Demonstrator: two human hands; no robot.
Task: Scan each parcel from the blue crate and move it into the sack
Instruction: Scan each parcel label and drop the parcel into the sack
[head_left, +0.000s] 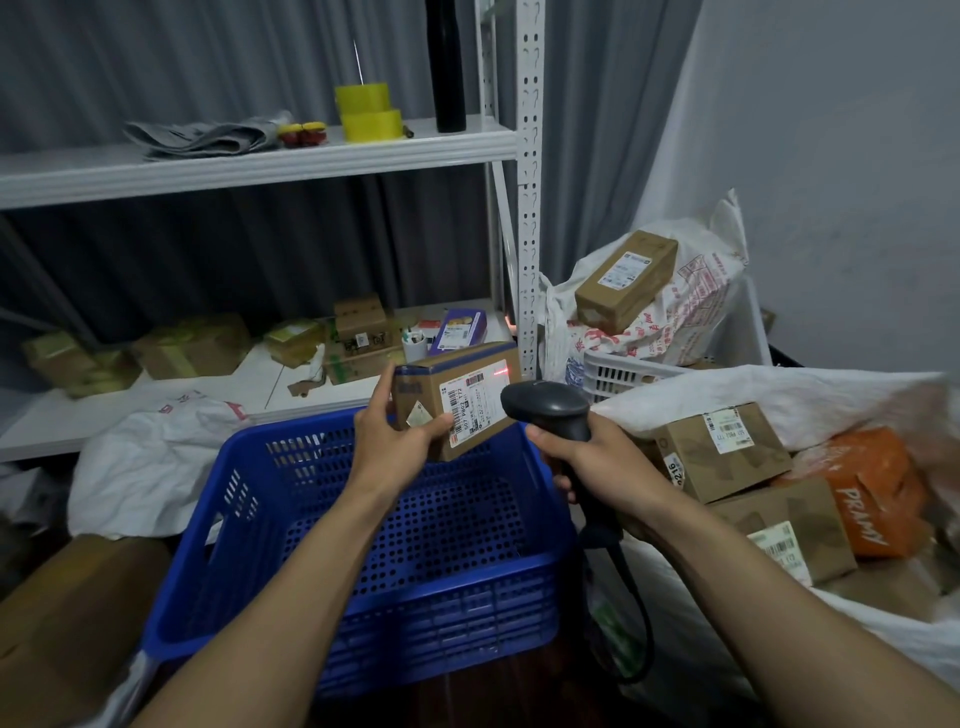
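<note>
Parcel (457, 400), a small brown carton, held up over the blue crate (363, 639) by the left hand (395, 441), fingers (383, 387) curled round its near-left end and thumb pressed on the labelled face. Runs with its long axis away from those fingers, up and to the right, toward the scanner (545, 408). Scanner gripped by the right hand (587, 462), fingers wrapped round the handle, nose just beside the label, red line (501, 371) near the label's far corner. To the right of both hands: the sack (779, 395), mouth open, other cartons (722, 452) lying inside. Probably calls for a rightward carry over the crate rim, past the scanner hand, which is nearer the sack yet occupied. Leaves little room: white shelf (260, 161) beyond the fingers, cable (634, 597) hanging below the right hand.
</note>
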